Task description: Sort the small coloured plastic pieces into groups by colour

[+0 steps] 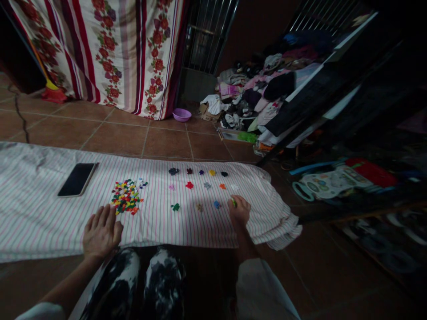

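Where a striped cloth point(160, 231) is spread in front of the person, the left hand point(102, 232) lies palm down, its fingers extended, and the right hand point(240, 210), well apart, is closed in a pinch. A dark phone point(77, 180) lies on the cloth, left of the heap of mixed coloured pieces point(126, 198), beside which the left fingertips rest. To the heap's right, small one-colour piles point(189, 185) form three rows. Smallest is one light green piece point(234, 203), held between the right thumb and finger.

Passage runs over striped cloth point(156, 224) between the multicoloured pile point(126, 197) and green cluster point(176, 207), both low obstacles.
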`<control>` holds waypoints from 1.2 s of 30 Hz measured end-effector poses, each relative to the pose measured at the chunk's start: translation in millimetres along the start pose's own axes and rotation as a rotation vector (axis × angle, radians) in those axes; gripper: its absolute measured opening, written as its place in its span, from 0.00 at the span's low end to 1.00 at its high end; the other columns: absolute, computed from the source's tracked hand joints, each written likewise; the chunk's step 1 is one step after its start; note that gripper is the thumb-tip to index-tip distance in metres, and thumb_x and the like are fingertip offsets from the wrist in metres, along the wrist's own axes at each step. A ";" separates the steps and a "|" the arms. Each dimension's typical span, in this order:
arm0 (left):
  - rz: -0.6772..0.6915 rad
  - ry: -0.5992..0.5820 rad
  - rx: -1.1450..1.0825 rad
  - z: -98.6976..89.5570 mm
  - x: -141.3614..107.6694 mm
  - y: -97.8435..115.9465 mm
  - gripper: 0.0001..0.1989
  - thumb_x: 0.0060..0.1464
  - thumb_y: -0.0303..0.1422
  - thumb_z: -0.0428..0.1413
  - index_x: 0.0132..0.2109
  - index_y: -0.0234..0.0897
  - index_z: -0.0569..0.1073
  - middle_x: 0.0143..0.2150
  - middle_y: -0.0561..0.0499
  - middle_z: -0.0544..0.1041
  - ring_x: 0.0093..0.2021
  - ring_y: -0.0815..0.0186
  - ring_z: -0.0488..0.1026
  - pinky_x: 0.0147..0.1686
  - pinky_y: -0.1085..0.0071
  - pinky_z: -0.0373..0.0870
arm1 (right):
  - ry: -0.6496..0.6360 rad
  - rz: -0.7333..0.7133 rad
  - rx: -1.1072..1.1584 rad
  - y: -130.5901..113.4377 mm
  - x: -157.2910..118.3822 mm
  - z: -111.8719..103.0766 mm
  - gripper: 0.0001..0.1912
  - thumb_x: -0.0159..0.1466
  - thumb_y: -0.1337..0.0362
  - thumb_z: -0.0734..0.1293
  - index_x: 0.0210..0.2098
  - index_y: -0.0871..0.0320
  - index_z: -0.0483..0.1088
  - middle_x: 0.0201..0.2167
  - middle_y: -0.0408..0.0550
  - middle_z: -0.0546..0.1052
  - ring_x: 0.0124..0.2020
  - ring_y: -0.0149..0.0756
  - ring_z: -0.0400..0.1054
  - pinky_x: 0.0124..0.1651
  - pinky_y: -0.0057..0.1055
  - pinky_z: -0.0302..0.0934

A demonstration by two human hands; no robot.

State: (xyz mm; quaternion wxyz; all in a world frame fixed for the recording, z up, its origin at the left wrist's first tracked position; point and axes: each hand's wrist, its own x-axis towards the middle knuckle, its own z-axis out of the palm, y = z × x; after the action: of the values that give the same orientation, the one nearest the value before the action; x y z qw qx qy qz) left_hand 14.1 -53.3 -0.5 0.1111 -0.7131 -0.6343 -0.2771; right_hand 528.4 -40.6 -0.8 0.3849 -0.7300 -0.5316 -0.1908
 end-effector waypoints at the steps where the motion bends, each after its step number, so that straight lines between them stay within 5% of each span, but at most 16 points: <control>1: -0.002 0.000 -0.005 -0.1 0.2 0.1 0.30 0.58 0.37 0.45 0.66 0.34 0.60 0.63 0.36 0.68 0.66 0.50 0.61 0.64 0.51 0.54 | 0.009 -0.006 0.011 -4.5 -0.1 -2.4 0.16 0.65 0.58 0.60 0.40 0.59 0.76 0.42 0.55 0.77 0.45 0.44 0.67 0.52 0.43 0.58; 11: 0.027 0.025 0.015 -2.1 0.3 2.0 0.30 0.58 0.37 0.45 0.66 0.32 0.60 0.62 0.34 0.69 0.66 0.48 0.62 0.63 0.50 0.56 | -0.311 -0.239 0.139 -52.0 -27.5 -4.8 0.17 0.68 0.59 0.59 0.50 0.56 0.74 0.48 0.54 0.76 0.51 0.44 0.65 0.54 0.45 0.60; 20: 0.037 0.051 0.023 0.1 -0.2 2.0 0.31 0.58 0.36 0.45 0.67 0.31 0.58 0.62 0.32 0.69 0.65 0.47 0.62 0.63 0.49 0.56 | -0.378 -0.258 0.157 -47.3 -27.0 -3.9 0.18 0.68 0.62 0.56 0.47 0.58 0.75 0.49 0.56 0.76 0.50 0.44 0.65 0.53 0.43 0.62; 36: 0.015 0.038 -0.001 0.1 0.0 2.2 0.32 0.57 0.36 0.48 0.68 0.33 0.57 0.63 0.34 0.68 0.66 0.48 0.61 0.63 0.50 0.55 | -0.306 -0.102 0.050 -52.4 -28.7 3.7 0.17 0.66 0.65 0.56 0.40 0.59 0.76 0.41 0.55 0.75 0.42 0.42 0.65 0.49 0.40 0.61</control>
State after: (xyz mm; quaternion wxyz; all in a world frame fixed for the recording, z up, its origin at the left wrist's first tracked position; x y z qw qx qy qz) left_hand 16.3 -53.6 -0.2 0.1249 -0.7126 -0.6264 -0.2902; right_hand 469.1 -48.5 -4.0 0.3070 -0.7129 -0.6249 -0.0835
